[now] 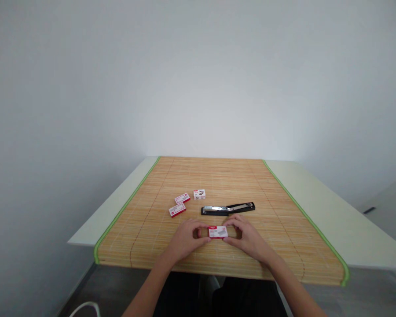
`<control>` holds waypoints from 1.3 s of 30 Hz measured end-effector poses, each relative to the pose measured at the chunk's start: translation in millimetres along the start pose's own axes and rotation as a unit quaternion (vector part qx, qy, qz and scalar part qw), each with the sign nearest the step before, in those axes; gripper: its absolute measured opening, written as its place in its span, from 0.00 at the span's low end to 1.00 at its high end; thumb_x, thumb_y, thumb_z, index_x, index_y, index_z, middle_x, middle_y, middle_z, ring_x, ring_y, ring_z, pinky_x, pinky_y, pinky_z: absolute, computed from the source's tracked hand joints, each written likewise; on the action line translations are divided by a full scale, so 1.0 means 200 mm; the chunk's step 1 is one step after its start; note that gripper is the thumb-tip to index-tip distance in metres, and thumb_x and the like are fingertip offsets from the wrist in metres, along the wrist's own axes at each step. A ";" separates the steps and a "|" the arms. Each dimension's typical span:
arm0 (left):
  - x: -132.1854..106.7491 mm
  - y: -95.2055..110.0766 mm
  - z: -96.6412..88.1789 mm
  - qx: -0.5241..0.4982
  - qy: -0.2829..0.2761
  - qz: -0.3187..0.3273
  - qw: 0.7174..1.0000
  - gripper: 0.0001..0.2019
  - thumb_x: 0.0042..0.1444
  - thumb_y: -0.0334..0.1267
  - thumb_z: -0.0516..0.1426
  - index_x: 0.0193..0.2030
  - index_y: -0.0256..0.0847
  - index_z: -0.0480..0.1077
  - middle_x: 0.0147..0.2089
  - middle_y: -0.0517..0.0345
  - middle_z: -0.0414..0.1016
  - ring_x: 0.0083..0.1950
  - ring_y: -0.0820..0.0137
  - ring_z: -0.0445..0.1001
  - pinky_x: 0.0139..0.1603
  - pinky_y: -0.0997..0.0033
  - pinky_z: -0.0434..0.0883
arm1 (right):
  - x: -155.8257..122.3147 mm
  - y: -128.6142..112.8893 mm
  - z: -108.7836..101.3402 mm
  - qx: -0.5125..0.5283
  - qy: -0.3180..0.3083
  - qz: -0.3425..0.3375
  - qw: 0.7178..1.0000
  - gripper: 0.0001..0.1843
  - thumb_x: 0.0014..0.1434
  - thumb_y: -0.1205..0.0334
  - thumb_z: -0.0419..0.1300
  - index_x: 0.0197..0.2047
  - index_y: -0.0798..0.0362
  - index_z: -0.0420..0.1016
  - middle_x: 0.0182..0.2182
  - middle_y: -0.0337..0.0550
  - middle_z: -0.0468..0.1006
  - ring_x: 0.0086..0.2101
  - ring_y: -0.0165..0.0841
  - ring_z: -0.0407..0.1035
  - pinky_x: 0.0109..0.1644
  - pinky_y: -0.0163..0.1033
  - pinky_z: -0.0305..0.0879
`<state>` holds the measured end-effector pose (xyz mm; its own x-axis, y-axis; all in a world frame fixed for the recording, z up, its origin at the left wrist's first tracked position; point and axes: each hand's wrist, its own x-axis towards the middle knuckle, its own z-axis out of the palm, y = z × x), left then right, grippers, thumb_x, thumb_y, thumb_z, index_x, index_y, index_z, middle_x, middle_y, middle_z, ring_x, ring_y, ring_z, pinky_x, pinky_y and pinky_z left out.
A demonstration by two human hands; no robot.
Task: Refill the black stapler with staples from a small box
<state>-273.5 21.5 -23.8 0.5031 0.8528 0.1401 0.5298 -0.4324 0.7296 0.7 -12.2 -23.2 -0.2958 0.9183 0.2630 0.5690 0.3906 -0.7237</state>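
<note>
The box lies just on the near side of the stapler, low over the mat and lengthwise between the two hands. The left hand pinches its left end and the right hand its right end, each closed narrowly on it with thumb and fingertips. Whether the box rests on the mat or is lifted just clear of it cannot be told.

The work in hand looks like handling this box by its ends. That probably goes best with a light grip on the short ends only, the box kept level and close to the mat, and the printed face left uncovered.

The stapler lies open, its metal arm raised a little at the right end. To its left are a white box, a pink box and a second pink box, all apart from one another. The mat covers the middle of a pale table.
</note>
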 end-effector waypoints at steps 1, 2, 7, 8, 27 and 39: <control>0.00 0.00 0.00 0.000 0.002 0.001 1.000 0.16 0.56 0.46 0.67 0.51 0.49 0.79 0.35 0.61 0.75 0.38 0.67 0.71 0.40 0.69 0.62 | 0.00 0.00 0.00 0.000 0.000 -0.001 1.000 0.14 0.57 0.56 0.71 0.47 0.44 0.78 0.47 0.43 0.76 0.49 0.42 0.70 0.55 0.47 0.66; 0.00 0.00 0.00 -0.001 0.004 0.002 1.000 0.16 0.55 0.45 0.68 0.51 0.49 0.79 0.35 0.61 0.75 0.37 0.67 0.71 0.40 0.69 0.62 | 0.00 0.00 0.00 0.000 0.000 -0.001 1.000 0.14 0.57 0.56 0.71 0.47 0.44 0.78 0.47 0.42 0.76 0.49 0.42 0.70 0.55 0.46 0.66; 0.00 0.01 0.00 -0.013 0.006 0.006 1.000 0.16 0.55 0.43 0.67 0.51 0.50 0.79 0.36 0.62 0.75 0.38 0.68 0.71 0.40 0.70 0.62 | 0.00 0.00 0.00 0.005 0.002 -0.003 1.000 0.14 0.58 0.56 0.70 0.47 0.44 0.78 0.47 0.42 0.76 0.50 0.42 0.70 0.56 0.46 0.66; 0.00 0.01 0.00 -0.016 0.006 0.006 1.000 0.16 0.55 0.43 0.67 0.51 0.50 0.79 0.36 0.62 0.75 0.38 0.68 0.71 0.40 0.70 0.63 | 0.00 0.00 0.00 0.006 0.002 -0.002 1.000 0.14 0.58 0.56 0.70 0.47 0.44 0.78 0.47 0.42 0.76 0.50 0.42 0.70 0.56 0.47 0.66; -0.03 -0.06 -0.10 0.039 0.018 0.027 0.999 0.12 0.54 0.42 0.65 0.44 0.43 0.75 0.37 0.59 0.74 0.40 0.66 0.71 0.43 0.68 0.65 | 0.00 -0.03 -0.02 0.005 0.011 -0.004 1.000 0.13 0.58 0.60 0.68 0.47 0.46 0.76 0.46 0.44 0.75 0.48 0.42 0.70 0.55 0.47 0.67; -0.01 -0.06 -0.10 0.049 0.009 0.019 0.999 0.16 0.58 0.52 0.64 0.45 0.44 0.77 0.37 0.58 0.74 0.39 0.66 0.70 0.43 0.68 0.64 | 0.00 -0.03 -0.04 -0.012 0.003 0.009 1.000 0.13 0.57 0.61 0.66 0.47 0.46 0.75 0.47 0.45 0.74 0.49 0.43 0.69 0.56 0.48 0.66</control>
<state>-293.8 30.3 -19.1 0.5122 0.8398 0.1798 0.5752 -0.4909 0.6544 3.6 -14.8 -13.1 -0.2807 0.9259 0.2530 0.5922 0.3745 -0.7135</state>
